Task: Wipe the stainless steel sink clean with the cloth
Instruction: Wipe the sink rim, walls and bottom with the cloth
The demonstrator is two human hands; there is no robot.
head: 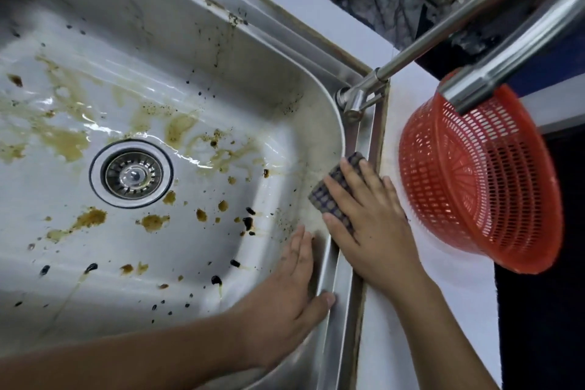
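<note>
Right hand [370, 215] lies flat with fingers spread, pressing the checked cloth [332, 193] on the sink [177, 25] rim at the basin's right wall; left hand [294, 282] open, flat on that wall, likely bracing. Basin floor around the drain strainer [131, 173] is wet with brown stains; faucet [364, 98] at the corner, red colander [481, 187] on white tabletop [459, 310].

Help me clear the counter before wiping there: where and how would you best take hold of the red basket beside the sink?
Probably by the red basket's rim. It lies tipped on the white counter, its open mouth facing the sink, so the near rim edge is exposed. Come in from the sink side, below the faucet spout, and pinch the rim, thumb inside and fingers outside; the perforated wall looks thin.
</note>
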